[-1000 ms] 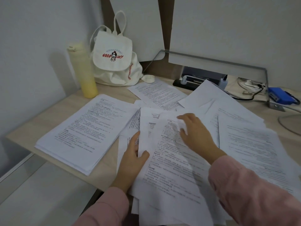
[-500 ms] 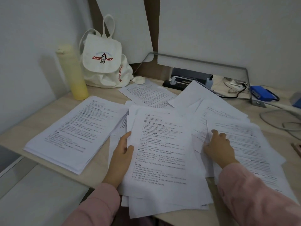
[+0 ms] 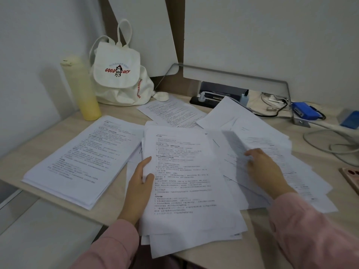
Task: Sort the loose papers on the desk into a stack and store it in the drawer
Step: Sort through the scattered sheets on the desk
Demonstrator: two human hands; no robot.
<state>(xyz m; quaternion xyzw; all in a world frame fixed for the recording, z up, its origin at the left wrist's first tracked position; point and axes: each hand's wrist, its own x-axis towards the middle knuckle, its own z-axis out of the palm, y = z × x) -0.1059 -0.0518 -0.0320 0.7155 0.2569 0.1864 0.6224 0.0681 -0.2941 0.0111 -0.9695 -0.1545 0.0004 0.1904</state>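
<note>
Centre pile (image 3: 186,181) of loose papers, fanned askew and overhanging the near edge of the desk (image 3: 64,123). Pinched at its left margin by the left hand (image 3: 139,183), thumb on the top sheet, fingers along and under the edge. Right hand (image 3: 266,167) laid on the right-hand sheets (image 3: 258,125), fingers bent at a blurred, seemingly lifted leaf; clamped or merely pressing, impossible to tell. Squared stack (image 3: 77,158) to the left, just beside the pile. Far sheet (image 3: 171,113) lying alone behind. Drawer not in view.

Likely failures:
- Lower leaves sliding off the overhang to the floor on any slackening of the pinch.
- Creasing or tearing from dragging overlapped sheets instead of lifting them.
- A mixed, uneven stack from merging skewed piles without squaring.
- Possible snagging of the rearmost sheets on the power strip (image 3: 204,101) close behind them.

Surface: pale wood-look top, matte. Yellow bottle (image 3: 81,88) and white backpack (image 3: 118,74) in the far left corner, blue device (image 3: 303,111) at far right. Plain white panels (image 3: 252,35) behind.
</note>
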